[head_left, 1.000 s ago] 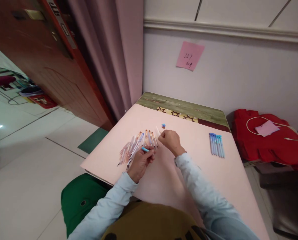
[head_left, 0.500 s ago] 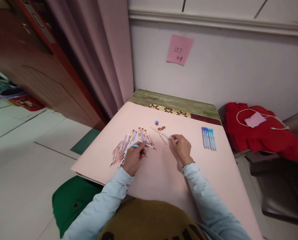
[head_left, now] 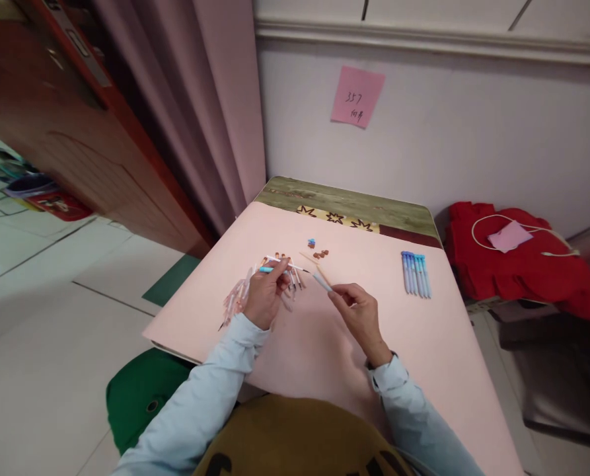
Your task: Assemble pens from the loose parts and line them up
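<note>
pen pile [head_left: 235, 301] half hidden by left hand [head_left: 265, 299], brown bits [head_left: 319, 254] too small

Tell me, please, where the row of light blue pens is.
In the head view, the row of light blue pens lies on the pink table sheet, right of the right hand.

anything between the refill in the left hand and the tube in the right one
Nothing visible. The refill tip and the tube end almost meet over the bare pink sheet; the small brown pieces lie farther back.
</note>
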A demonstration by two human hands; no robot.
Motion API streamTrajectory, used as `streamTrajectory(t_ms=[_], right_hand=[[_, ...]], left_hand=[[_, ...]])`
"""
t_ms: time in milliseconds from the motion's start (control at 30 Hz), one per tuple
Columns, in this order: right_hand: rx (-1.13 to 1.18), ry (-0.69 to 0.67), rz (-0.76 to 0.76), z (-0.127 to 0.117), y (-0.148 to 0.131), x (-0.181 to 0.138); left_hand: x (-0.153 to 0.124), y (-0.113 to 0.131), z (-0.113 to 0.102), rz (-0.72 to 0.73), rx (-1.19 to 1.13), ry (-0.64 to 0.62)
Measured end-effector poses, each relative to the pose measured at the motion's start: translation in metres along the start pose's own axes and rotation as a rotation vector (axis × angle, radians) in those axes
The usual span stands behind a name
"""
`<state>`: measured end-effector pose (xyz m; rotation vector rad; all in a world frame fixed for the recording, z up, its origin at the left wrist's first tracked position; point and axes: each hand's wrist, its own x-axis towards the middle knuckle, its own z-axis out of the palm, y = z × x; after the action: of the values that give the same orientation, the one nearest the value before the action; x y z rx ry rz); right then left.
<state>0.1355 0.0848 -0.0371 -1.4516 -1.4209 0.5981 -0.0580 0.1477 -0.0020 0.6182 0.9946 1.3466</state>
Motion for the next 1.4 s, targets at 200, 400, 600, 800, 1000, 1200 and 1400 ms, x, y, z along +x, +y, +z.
streamTrajectory(t_ms=[200, 400, 600, 800, 1000, 1200, 1400], right_hand=[[0.003, -0.012, 0.011, 0.003, 0.001, 0.003], [0.020, -0.034, 0.006, 0.004, 0.002, 0.003], [0.014, -0.060, 0.019, 0.004, 0.000, 0.001], [0.058, -0.073, 0.018, 0.009, 0.003, 0.001], [0.195, -0.099, 0.075, 0.021, 0.007, -0.001], [0.441, -0.145, 0.267, 0.030, 0.002, -0.007], [0.478, -0.050, 0.361, 0.026, 0.008, 0.004]], left_hand=[[-0.002, 0.004, 0.001, 0.021, 0.054, -0.020], [-0.001, 0.002, -0.003, 0.034, 0.082, -0.037], [0.000, 0.000, -0.004, 0.024, 0.156, -0.054], [-0.002, 0.000, -0.005, 0.028, 0.225, -0.097], [-0.007, 0.000, -0.002, 0.037, 0.310, -0.168], [-0.012, -0.004, -0.004, -0.058, 0.110, -0.194], [-0.035, -0.037, -0.016, -0.184, 0.017, -0.248]])
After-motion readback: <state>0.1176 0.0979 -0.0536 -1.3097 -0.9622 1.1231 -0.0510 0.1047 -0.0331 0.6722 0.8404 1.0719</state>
